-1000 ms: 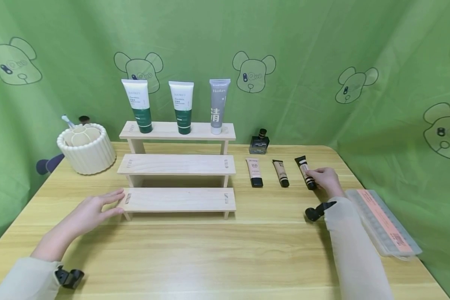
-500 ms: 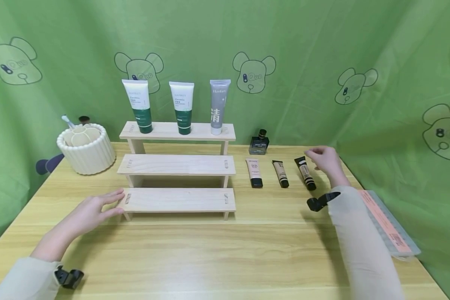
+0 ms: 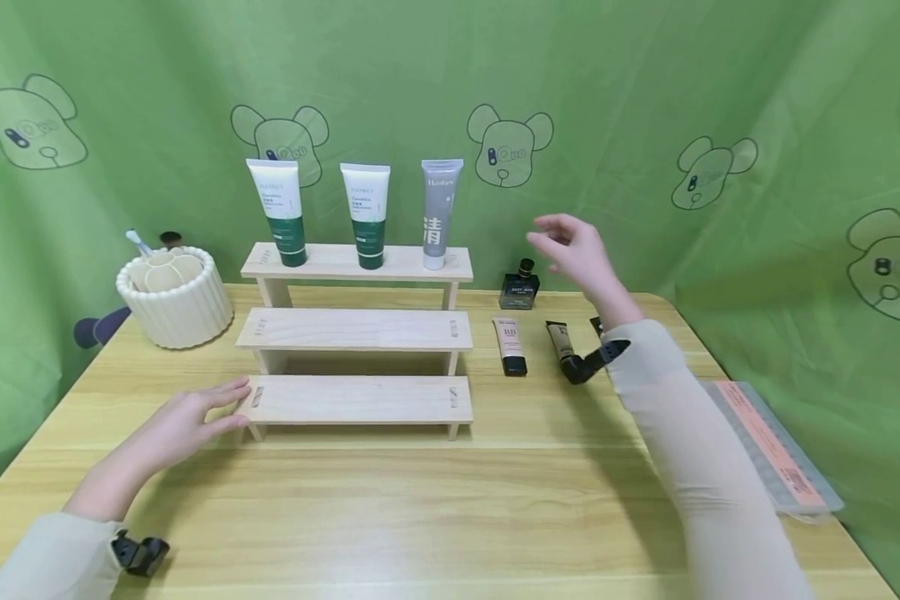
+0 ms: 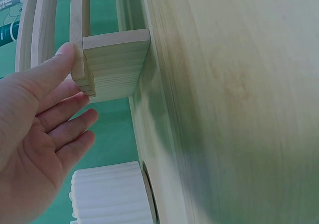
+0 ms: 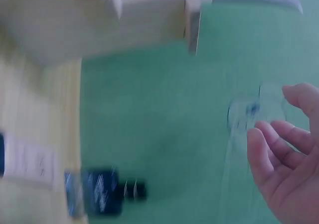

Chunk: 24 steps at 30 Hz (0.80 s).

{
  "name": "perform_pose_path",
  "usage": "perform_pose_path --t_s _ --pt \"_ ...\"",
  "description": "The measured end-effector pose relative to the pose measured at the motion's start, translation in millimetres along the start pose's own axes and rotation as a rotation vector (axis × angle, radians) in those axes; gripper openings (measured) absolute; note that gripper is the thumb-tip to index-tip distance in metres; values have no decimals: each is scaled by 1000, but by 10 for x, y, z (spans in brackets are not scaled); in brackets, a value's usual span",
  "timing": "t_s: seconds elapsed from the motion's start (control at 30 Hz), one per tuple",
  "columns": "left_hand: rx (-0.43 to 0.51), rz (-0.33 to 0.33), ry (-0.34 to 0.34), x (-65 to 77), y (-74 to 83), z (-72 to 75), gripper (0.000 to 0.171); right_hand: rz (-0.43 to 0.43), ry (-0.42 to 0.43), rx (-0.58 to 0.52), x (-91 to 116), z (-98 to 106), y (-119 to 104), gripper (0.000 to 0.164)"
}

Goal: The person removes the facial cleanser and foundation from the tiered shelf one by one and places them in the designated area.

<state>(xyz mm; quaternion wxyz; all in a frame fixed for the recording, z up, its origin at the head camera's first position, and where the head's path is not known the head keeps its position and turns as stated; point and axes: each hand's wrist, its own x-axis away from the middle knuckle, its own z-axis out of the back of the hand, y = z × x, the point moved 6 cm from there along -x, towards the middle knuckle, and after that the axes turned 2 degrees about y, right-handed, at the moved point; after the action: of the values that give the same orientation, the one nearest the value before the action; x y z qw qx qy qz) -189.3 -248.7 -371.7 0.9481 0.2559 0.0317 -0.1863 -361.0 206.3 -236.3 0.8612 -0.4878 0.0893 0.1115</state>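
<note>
Backdrop: green bear-print curtain (image 3: 397,58)
Left hand (image 3: 176,429): grasping the three-tier wooden shelf (image 3: 356,398) at its lowest left end
Right hand (image 3: 576,254): released, fingers loosely bent, near the perfume bottle (image 3: 519,291)

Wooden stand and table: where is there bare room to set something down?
The middle tier, and the bottom tier right of the left hand. Also the table between the sleeves, in front of the stand. Crowded: the top tier, with three tubes, and right of the stand: bottle, small tubes.

"BB" on pink tube (image 3: 508,340), "Hankey" and "清" on grey tube (image 3: 440,208)
</note>
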Motion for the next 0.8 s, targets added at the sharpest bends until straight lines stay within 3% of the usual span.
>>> perform_pose_path --t_s 0.2,0.4,0.57,0.8 --pt "2 1 -3 -9 12 7 52 64 -69 -99 -133 -345 -425 46" --pt "6 -13 0 -17 42 17 51 88 -98 -200 -252 -577 -659 46" --pt "3 -9 -4 -18 48 19 51 77 -90 -289 -302 -687 -792 46" --pt "1 -3 -6 -10 45 22 52 84 -12 -460 -344 -696 -952 38"
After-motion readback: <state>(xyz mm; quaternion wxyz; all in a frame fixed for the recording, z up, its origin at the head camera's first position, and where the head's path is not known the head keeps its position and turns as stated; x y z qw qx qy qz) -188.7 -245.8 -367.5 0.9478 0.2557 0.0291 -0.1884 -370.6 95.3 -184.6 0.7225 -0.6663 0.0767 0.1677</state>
